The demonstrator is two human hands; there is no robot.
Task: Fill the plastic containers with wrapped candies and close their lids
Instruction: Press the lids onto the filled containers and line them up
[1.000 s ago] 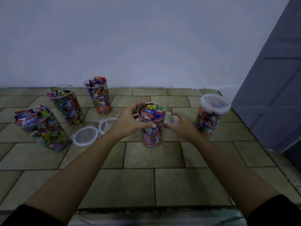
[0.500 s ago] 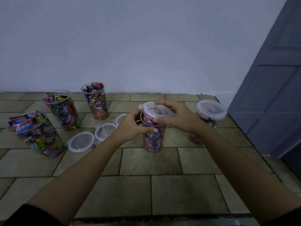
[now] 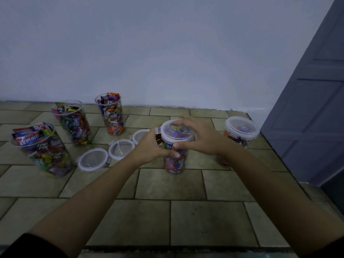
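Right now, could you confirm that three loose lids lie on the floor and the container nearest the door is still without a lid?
Not quite: the head view shows that container already closed by its lid. The three loose lids do lie on the floor.

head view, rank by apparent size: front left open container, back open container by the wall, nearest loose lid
1. front left open container, though being nearest the camera inflates it
2. back open container
3. nearest loose lid
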